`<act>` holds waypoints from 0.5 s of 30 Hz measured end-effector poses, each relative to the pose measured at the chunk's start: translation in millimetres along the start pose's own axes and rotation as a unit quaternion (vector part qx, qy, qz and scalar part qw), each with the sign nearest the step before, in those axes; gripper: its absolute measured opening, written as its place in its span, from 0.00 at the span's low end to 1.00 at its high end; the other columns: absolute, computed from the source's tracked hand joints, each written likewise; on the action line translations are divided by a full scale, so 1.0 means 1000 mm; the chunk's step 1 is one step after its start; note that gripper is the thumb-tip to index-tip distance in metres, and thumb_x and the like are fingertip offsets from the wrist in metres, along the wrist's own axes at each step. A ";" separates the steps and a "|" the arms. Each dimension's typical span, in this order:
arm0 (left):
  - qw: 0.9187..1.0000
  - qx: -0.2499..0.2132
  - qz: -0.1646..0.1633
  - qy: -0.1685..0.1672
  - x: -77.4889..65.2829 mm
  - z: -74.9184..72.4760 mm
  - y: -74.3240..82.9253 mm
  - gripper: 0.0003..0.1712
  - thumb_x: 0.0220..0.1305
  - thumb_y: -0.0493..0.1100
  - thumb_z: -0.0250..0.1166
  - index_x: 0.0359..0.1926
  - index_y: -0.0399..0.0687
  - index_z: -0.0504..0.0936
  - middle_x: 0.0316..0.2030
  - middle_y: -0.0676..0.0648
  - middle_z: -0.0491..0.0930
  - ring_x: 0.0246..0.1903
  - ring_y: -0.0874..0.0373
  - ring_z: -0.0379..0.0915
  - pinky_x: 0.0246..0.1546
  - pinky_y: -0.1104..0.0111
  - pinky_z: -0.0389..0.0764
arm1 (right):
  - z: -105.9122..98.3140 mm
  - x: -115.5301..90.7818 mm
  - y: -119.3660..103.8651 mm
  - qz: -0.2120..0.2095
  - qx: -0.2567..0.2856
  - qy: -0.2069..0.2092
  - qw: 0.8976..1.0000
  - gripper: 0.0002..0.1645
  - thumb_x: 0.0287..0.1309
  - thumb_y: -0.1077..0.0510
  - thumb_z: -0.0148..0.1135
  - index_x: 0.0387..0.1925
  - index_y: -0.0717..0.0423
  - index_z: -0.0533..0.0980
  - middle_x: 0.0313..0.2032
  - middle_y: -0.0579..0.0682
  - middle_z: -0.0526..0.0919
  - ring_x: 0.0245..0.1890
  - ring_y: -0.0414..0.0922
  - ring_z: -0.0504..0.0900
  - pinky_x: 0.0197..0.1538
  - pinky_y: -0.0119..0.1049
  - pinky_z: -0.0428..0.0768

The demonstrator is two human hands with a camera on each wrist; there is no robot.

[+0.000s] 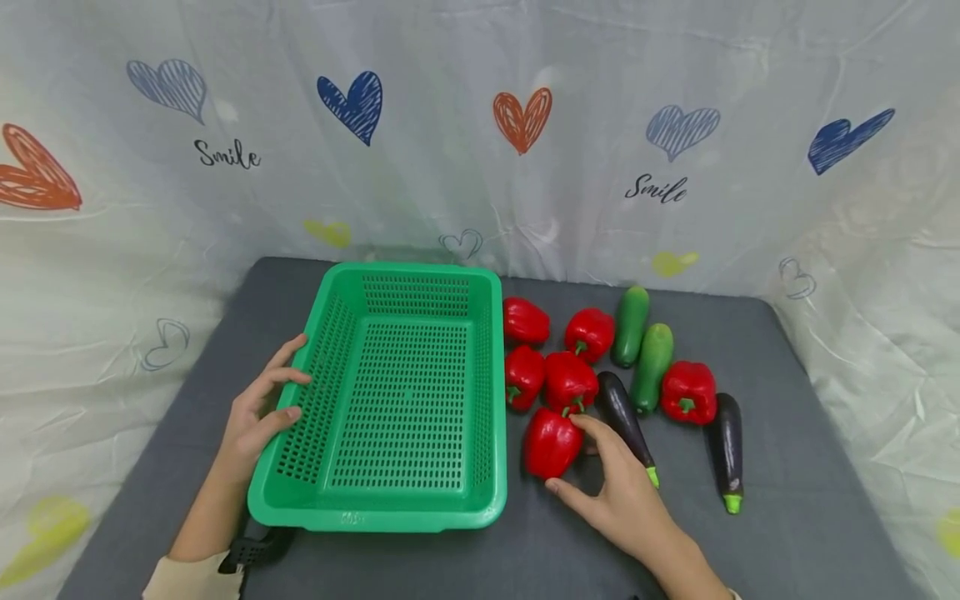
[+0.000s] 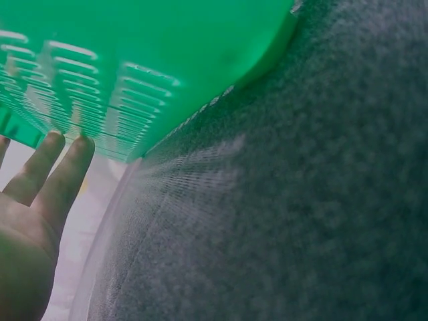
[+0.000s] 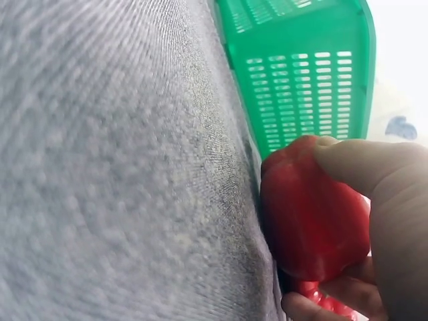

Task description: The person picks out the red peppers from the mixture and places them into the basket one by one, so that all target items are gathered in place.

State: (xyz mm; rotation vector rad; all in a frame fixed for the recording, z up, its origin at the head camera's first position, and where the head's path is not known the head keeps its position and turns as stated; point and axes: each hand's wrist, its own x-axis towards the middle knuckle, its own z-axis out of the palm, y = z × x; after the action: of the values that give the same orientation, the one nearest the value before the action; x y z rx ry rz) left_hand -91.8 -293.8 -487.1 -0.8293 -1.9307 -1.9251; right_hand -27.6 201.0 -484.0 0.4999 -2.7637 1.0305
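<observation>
Holding nearest red pepper (image 1: 551, 448): right hand (image 1: 624, 493). Left hand (image 1: 251, 421) touching green basket (image 1: 405, 408).

Fingers (image 1: 597, 430) around red pepper (image 1: 551, 443), green basket (image 1: 401, 408)

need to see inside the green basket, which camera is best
The head view, showing the green basket nearly whole, floor included. The left wrist view catches only part of its slotted side; the right wrist view, part of it behind a red pepper.
</observation>
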 end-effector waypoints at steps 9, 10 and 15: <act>1.000 0.004 0.000 0.000 -0.002 -0.001 -0.003 0.24 0.60 0.17 0.49 0.57 0.19 0.76 0.82 0.31 0.58 0.85 0.45 0.46 0.78 0.65 0.55 | -0.001 0.000 0.001 0.016 0.019 -0.004 1.000 0.58 0.54 0.46 0.88 0.79 0.57 0.67 0.71 0.48 0.77 0.52 0.40 0.83 0.52 0.44 0.87; 1.000 0.006 0.000 -0.001 -0.002 -0.001 -0.003 0.24 0.60 0.17 0.49 0.57 0.20 0.76 0.82 0.31 0.58 0.85 0.45 0.46 0.78 0.65 0.56 | -0.001 0.000 0.001 0.015 0.022 -0.003 1.000 0.58 0.54 0.46 0.88 0.79 0.57 0.67 0.71 0.48 0.77 0.52 0.40 0.83 0.52 0.43 0.87; 1.000 0.009 0.003 -0.001 -0.001 -0.002 -0.004 0.24 0.60 0.18 0.50 0.57 0.20 0.76 0.82 0.30 0.58 0.85 0.45 0.47 0.78 0.64 0.56 | 0.001 -0.001 0.000 -0.002 0.027 0.001 1.000 0.56 0.54 0.48 0.88 0.78 0.57 0.69 0.69 0.46 0.78 0.54 0.39 0.81 0.52 0.42 0.87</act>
State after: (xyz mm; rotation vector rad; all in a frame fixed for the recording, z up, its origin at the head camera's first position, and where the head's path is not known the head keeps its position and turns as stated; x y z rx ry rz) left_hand -93.4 -295.7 -490.9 -0.8310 -1.9406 -1.9013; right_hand -26.4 200.5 -485.0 0.5111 -2.7386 1.1075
